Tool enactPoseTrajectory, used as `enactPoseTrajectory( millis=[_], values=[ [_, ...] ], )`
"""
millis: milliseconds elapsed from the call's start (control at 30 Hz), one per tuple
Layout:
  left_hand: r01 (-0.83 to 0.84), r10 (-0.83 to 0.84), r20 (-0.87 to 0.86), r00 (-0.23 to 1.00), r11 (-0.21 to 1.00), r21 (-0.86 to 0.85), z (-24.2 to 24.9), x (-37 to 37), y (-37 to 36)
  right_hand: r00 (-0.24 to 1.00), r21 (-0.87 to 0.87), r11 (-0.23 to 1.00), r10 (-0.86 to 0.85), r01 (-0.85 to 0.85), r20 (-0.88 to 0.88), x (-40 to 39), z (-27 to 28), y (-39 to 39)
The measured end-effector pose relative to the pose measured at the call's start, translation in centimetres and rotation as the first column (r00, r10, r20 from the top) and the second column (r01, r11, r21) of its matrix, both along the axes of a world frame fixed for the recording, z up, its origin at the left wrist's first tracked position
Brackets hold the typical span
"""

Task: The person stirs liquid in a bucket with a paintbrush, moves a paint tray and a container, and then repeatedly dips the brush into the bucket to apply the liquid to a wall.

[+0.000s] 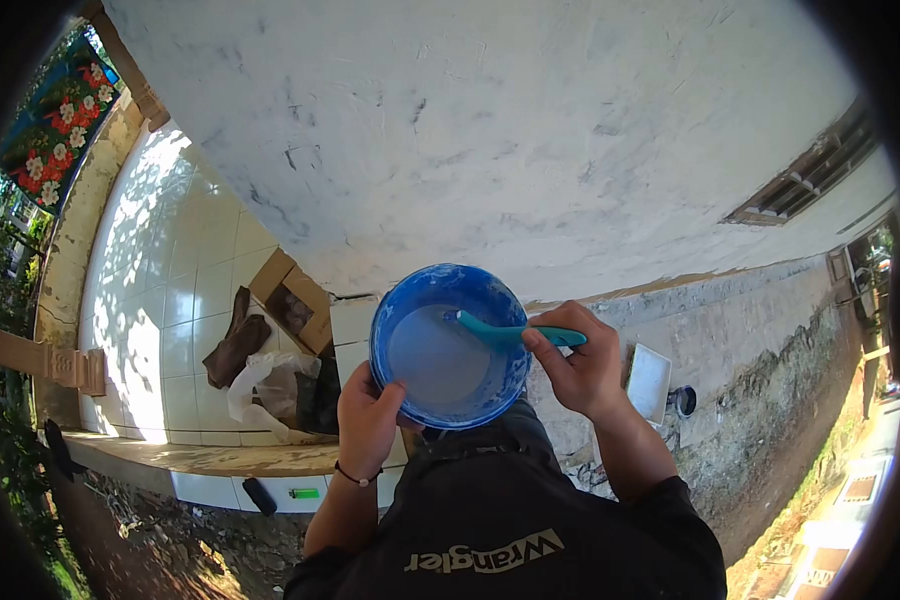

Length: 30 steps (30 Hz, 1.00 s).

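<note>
A blue bucket (390, 310) of whitish liquid paint (440, 355) is held at the front of my body. My left hand (368, 415) grips its near left rim, thumb over the edge and fingers hidden behind the wall. In my right hand (582, 365) is a paintbrush with a teal handle (505, 337), pinched between thumb and fingers. The brush reaches over the bucket's right rim, its head low over the paint. The bucket's inner wall is streaked with white.
A patchy white wall (450, 130) rises ahead, with a vent (805, 175) at right. On the tiled floor lie an open cardboard box (305, 300), brown cloth (235, 345) and a plastic bag (265, 390). A green lighter (304, 493) rests on the ledge. A white tray (649, 383) sits at right.
</note>
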State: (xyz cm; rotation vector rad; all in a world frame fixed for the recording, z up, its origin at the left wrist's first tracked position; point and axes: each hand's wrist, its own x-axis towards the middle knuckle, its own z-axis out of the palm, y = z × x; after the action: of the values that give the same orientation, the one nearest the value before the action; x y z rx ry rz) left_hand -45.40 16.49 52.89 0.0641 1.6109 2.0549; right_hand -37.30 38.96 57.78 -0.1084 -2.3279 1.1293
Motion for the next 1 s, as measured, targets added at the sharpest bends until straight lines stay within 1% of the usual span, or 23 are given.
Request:
enactPoseTrajectory(
  millis=[33,100,133,200,233,267,300,333,367,400,433,467,500,533,600,633,700,733,800,900,933,967,1000],
  values=[
    [-0.007,0.007,0.003,1.0,1.0,-0.004,0.0,0.0,-0.1,1.0,-0.001,1.0,0.0,0.0,0.0,0.0,-0.3,0.0],
    [-0.001,0.001,-0.002,1.0,1.0,-0.005,-0.2,-0.1,-0.4,0.996,-0.578,0.816,0.054,-0.002,0.072,-0.2,-1.0,0.1],
    [0.0,0.0,-0.005,1.0,1.0,-0.005,-0.2,-0.1,-0.5,0.996,-0.575,0.818,0.058,-0.006,0.071,-0.4,-0.8,0.1],
    [-0.014,0.014,-0.005,1.0,1.0,-0.001,-0.3,-0.1,-0.7,0.999,0.044,0.999,0.031,-0.031,0.012,-0.4,-0.2,-0.4],
    [-0.024,0.024,-0.007,1.0,1.0,0.001,-0.3,-0.1,-0.8,0.999,0.043,0.999,0.032,-0.032,0.014,-0.5,-0.5,-0.5],
    [-0.025,0.025,-0.009,1.0,1.0,0.002,-0.3,-0.1,-0.9,0.998,-0.295,0.954,0.059,-0.047,0.032,-0.6,-1.1,-0.5],
    [-0.021,0.021,-0.006,1.0,1.0,0.001,-0.4,-0.2,-1.1,0.995,-0.598,0.8,0.095,-0.053,0.039,-0.8,-1.3,-0.5],
    [-0.019,0.019,-0.003,1.0,1.0,0.0,-0.4,-0.2,-1.2,0.994,-0.595,0.801,0.1,-0.058,0.038,-1.0,-1.1,-0.5],
    [-0.023,0.023,-0.003,1.0,1.0,0.001,-0.4,-0.2,-1.3,0.997,-0.281,0.958,0.072,-0.061,0.032,-1.2,-0.7,-0.8],
    [-0.033,0.033,-0.004,0.999,0.999,0.004,-0.3,-0.2,-1.3,0.999,0.066,0.997,0.045,-0.046,0.016,-1.3,-0.6,-1.0],
    [-0.04,0.04,-0.007,0.999,0.999,0.008,-0.2,-0.2,-1.4,0.999,0.066,0.997,0.044,-0.045,0.015,-1.2,-0.9,-1.0],
    [-0.04,0.04,-0.01,0.999,0.999,0.01,-0.2,-0.2,-1.4,0.996,-0.269,0.961,0.074,-0.06,0.044,-1.2,-1.5,-1.0],
    [-0.043,0.043,-0.011,0.999,0.999,0.004,-0.3,-0.2,-1.5,0.992,-0.571,0.819,0.115,-0.059,0.061,-1.3,-1.7,-1.0],
    [-0.046,0.046,-0.011,0.999,0.999,-0.002,-0.4,-0.3,-1.6,0.991,-0.569,0.82,0.118,-0.063,0.06,-1.4,-1.6,-0.9],
    [-0.045,0.045,-0.008,0.999,0.999,0.007,-0.6,-0.2,-1.7,0.995,-0.14,0.989,0.064,-0.052,0.082,-1.5,-1.6,-0.8],
    [-0.042,0.042,-0.007,0.999,0.999,0.017,-0.6,-0.3,-1.8,0.995,-0.14,0.989,0.06,-0.048,0.083,-1.4,-1.7,-0.9],
    [-0.049,0.049,-0.005,0.999,0.999,0.018,-0.9,-0.3,-1.9,0.993,-0.588,0.808,0.09,-0.025,0.081,-1.6,-2.0,-1.1],
    [-0.058,0.058,0.0,0.998,0.998,0.016,-1.0,-0.3,-1.9,0.992,-0.586,0.81,0.091,-0.027,0.081,-1.7,-2.0,-1.1],
    [-0.055,0.055,-0.004,0.998,0.998,0.007,-1.0,-0.2,-2.0,0.993,-0.34,0.941,0.043,-0.003,0.11,-1.7,-2.1,-1.1],
    [-0.052,0.052,-0.013,0.999,0.999,-0.004,-1.3,-0.3,-2.1,0.986,-0.338,0.941,0.057,0.0,0.159,-1.3,-1.9,-1.3],
    [-0.05,0.05,-0.014,0.999,0.999,-0.012,-1.4,-0.3,-2.2,1.0,0.066,0.998,0.02,-0.021,0.017,-1.5,-1.1,-1.8],
    [-0.049,0.049,-0.013,0.999,0.999,-0.012,-1.5,-0.2,-2.3,1.0,0.067,0.998,0.019,-0.02,0.018,-1.6,-1.2,-1.8],
    [-0.056,0.056,-0.013,0.998,0.998,-0.011,-1.5,-0.1,-2.3,0.995,-0.252,0.968,0.045,-0.023,0.084,-1.7,-1.5,-1.7]
  ],
)
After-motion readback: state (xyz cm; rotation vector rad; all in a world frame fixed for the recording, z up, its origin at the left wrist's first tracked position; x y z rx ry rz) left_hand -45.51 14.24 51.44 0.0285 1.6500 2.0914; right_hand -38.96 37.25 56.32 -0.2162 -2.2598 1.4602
